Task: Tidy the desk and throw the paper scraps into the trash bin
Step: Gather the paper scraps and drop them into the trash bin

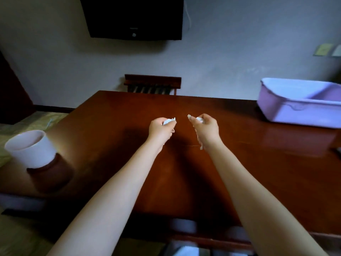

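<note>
Both arms reach out over the dark red wooden desk [239, 172]. My left hand [160, 130] is closed around white paper scraps [169, 121] that poke out above its fingers. My right hand [206, 130] is closed on more white paper scraps [199, 119], and a small piece shows below its wrist. The two hands hover side by side above the middle of the desk, a short gap between them. A white trash bin [30, 148] stands beside the desk's left edge; its inside is not visible.
A lilac plastic tub [295, 115] sits at the desk's far right. Behind the desk stands a wooden chair back [152, 84] against the wall. A dark television [132, 17] hangs above. A small dark object [338, 150] lies at the right edge.
</note>
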The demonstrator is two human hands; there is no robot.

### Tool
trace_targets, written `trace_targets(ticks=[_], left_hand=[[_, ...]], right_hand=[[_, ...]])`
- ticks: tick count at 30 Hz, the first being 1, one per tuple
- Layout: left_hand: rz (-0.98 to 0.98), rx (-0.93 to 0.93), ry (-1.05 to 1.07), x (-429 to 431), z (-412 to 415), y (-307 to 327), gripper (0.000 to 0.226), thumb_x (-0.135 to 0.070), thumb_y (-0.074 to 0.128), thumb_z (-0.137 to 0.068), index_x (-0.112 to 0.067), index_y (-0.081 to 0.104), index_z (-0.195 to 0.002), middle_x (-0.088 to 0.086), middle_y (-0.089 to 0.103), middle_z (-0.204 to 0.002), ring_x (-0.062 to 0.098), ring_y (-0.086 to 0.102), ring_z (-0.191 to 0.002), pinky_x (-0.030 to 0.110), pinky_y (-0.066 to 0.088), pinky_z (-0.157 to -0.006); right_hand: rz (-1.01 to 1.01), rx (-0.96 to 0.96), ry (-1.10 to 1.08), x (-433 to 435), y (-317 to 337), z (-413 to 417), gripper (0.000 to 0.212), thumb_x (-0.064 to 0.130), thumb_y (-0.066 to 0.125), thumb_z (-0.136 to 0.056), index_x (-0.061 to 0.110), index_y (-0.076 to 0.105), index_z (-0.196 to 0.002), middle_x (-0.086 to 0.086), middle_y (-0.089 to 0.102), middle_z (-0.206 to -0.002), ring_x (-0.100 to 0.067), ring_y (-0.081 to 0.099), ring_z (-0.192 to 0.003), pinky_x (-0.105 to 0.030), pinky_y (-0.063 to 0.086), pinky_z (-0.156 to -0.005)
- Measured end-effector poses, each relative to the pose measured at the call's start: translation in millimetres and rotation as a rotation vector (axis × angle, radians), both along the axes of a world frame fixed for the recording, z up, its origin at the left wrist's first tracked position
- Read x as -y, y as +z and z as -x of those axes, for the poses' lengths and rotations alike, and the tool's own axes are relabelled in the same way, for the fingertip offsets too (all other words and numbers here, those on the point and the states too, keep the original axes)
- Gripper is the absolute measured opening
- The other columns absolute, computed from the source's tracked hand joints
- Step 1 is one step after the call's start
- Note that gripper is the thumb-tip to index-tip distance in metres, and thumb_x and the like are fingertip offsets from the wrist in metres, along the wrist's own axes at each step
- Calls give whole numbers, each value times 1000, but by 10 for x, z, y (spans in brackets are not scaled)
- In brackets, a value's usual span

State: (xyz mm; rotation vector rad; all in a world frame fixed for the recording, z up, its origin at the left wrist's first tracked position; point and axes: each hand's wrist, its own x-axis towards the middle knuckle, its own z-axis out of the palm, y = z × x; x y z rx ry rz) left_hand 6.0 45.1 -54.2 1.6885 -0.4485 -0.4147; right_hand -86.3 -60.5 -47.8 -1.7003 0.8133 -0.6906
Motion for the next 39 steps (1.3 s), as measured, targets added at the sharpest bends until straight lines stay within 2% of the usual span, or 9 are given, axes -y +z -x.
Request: trace_targets(ticks=[6,9,14,19,25,28,33,36,39], left_hand=[[52,-92,-182,525,767,7,18,-19,59,-88,-11,56,-72,-2,45,-53,8,33,-38,21,26,-42],[85,-152,-257,749,1184,31,15,-18,60,-89,-9,58,-77,-1,44,-54,8,33,-41,21,27,-42],[155,-219,-404,1017,1911,49,20,-12,58,-90,-5,51,-73,-1,38,-50,8,28,-37,22,20,-44],[195,-313,-553,1228,2582,-40,35,-11,58,-91,-10,44,-59,-1,38,-51,6,26,-34,20,17,-41],[210,-321,-670,1416,3195,-203,28,-10,57,-92,-7,47,-65,-1,37,-48,5,27,-32,15,19,-37],[228,-293,-671,1488,3258,-278,26,-8,56,-92,-7,48,-68,-8,40,-40,3,27,-31,14,21,-35],[209,-191,-546,1530,2935,-268,25,-8,57,-91,-8,50,-67,-10,39,-36,3,28,-30,15,22,-36],[182,-143,-475,1485,2678,-328,22,-10,57,-91,-9,53,-69,-11,41,-37,3,30,-31,15,24,-38],[171,-113,-426,1409,2505,-398,22,-11,57,-91,-9,53,-69,-10,42,-39,4,31,-32,15,25,-38]], right_hand=[[-101,123,-163,358,-30,810,32,33,61,-90,14,45,-68,-2,42,-46,-11,31,-22,-13,26,-30],[-159,192,-241,506,-28,1253,32,28,60,-90,14,43,-67,-5,38,-46,-12,28,-21,-11,24,-31],[-278,334,-410,686,17,1959,32,23,62,-89,18,42,-64,2,37,-55,-8,30,-41,-12,29,-37],[-347,539,-499,860,-64,2682,31,23,56,-92,19,41,-66,7,33,-43,-6,25,-30,-13,22,-38],[-373,718,-602,928,-217,3379,34,21,49,-97,19,35,-66,7,28,-42,-6,22,-29,-11,18,-37],[-332,636,-650,930,-363,3507,33,19,53,-95,17,38,-66,6,32,-43,-6,24,-29,-13,20,-36],[-244,411,-546,919,-481,3315,33,22,64,-89,19,42,-63,13,35,-40,-4,25,-33,-14,21,-36],[-103,245,-498,916,-504,3098,39,29,67,-84,21,41,-56,12,38,-41,-6,30,-37,-21,25,-41],[68,78,-410,887,-535,2948,35,33,70,-81,22,43,-61,11,44,-47,-5,37,-41,-21,31,-44]])
